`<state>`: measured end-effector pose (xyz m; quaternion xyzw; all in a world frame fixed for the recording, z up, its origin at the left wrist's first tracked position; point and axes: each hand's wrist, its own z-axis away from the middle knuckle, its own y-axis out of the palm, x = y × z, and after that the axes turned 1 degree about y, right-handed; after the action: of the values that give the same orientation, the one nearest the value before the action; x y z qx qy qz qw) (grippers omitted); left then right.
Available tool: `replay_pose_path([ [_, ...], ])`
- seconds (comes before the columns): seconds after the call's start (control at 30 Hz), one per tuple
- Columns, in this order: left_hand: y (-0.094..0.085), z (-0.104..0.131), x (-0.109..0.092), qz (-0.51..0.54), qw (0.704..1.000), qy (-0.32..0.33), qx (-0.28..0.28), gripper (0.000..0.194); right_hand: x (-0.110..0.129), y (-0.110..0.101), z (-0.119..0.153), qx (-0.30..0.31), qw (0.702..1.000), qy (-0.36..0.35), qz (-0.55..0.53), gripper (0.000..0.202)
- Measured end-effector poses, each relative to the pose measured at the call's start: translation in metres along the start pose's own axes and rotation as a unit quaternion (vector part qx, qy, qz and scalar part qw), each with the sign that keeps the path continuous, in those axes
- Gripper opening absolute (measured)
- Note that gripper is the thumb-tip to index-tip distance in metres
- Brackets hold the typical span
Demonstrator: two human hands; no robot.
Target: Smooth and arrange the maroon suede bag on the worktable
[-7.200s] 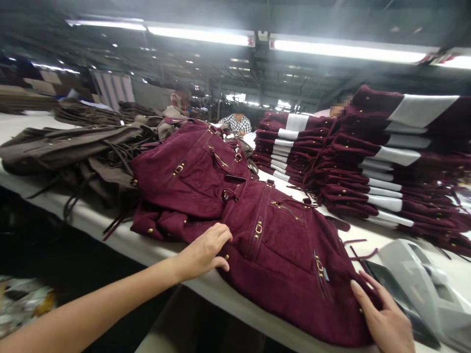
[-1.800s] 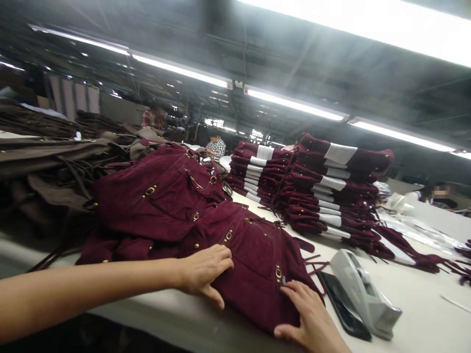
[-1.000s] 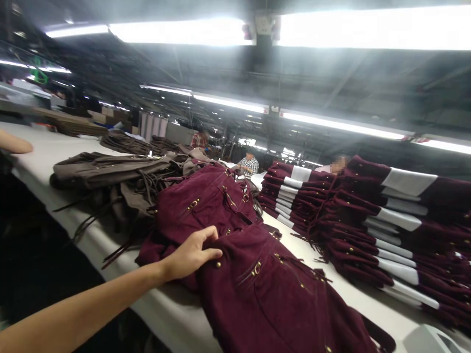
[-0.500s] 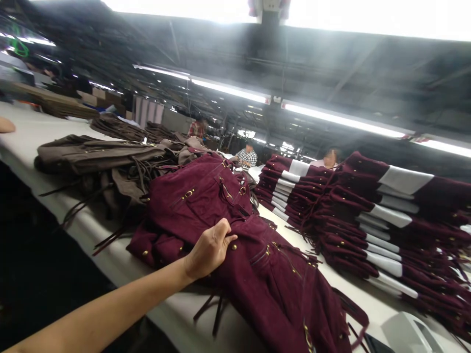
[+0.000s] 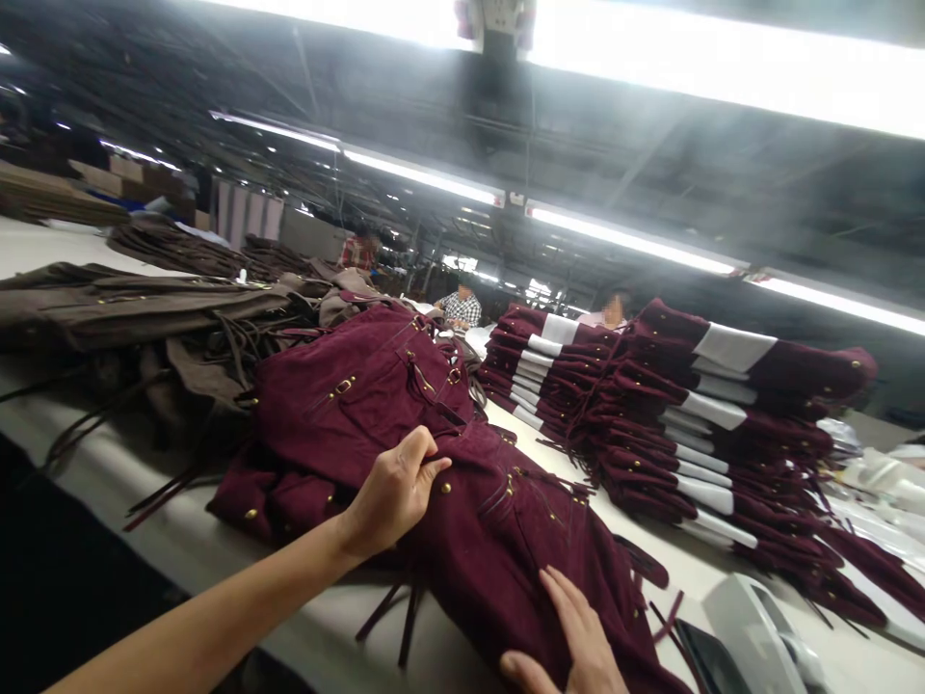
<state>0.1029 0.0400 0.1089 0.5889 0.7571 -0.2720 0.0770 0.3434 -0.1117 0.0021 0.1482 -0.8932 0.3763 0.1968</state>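
The lower edge cuts off the right hand [image 5: 574, 631] and part of the maroon bag [image 5: 484, 549]. The left hand [image 5: 405, 482] grips the bag's upper-left corner — its curled fingers partly hidden — while the right is spread over the front, apparently touching. The bag lies between the 2 hands on the worktop [image 5: 58, 243], against another maroon bag [image 5: 361, 424].

Grey tape dispenser [image 5: 758, 628] beside black flat device [image 5: 706, 657] (both cut off below); lit tubes [image 5: 628, 237] overhead.
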Motion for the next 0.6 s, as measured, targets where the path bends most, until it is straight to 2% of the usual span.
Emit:
replay_pose_path([
  [0.1,0.005,0.003,-0.011,0.025,1.0,-0.004,-0.007,0.015,-0.002,-0.007,-0.011,0.055,0.995,0.088,0.002,0.049],
  [0.2,0.014,0.005,-0.023,0.044,0.999,-0.001,-0.003,0.016,-0.003,-0.014,-0.024,0.134,0.972,0.193,0.002,0.048],
  [0.27,0.019,0.004,-0.024,0.044,0.999,-0.004,-0.002,0.015,-0.001,-0.013,-0.028,0.155,0.962,0.225,0.004,0.047],
  [0.33,0.02,0.002,-0.021,0.036,0.999,-0.017,-0.003,0.016,0.0,-0.009,-0.027,0.163,0.963,0.215,0.004,0.038],
  [0.43,0.014,0.006,-0.011,0.025,0.998,-0.054,0.003,0.021,-0.002,0.003,-0.018,0.172,0.973,0.154,0.018,0.017],
  [0.5,0.006,0.018,-0.006,0.029,0.995,-0.093,0.015,0.022,-0.005,0.01,-0.011,0.137,0.983,0.115,0.034,0.011],
  [0.57,-0.001,0.037,-0.003,0.049,0.988,-0.142,0.032,0.023,-0.006,0.014,-0.006,0.077,0.991,0.104,0.041,0.011],
  [0.6,-0.004,0.047,-0.003,0.063,0.983,-0.17,0.041,0.031,-0.006,0.014,-0.004,0.044,0.993,0.104,0.04,0.012],
])
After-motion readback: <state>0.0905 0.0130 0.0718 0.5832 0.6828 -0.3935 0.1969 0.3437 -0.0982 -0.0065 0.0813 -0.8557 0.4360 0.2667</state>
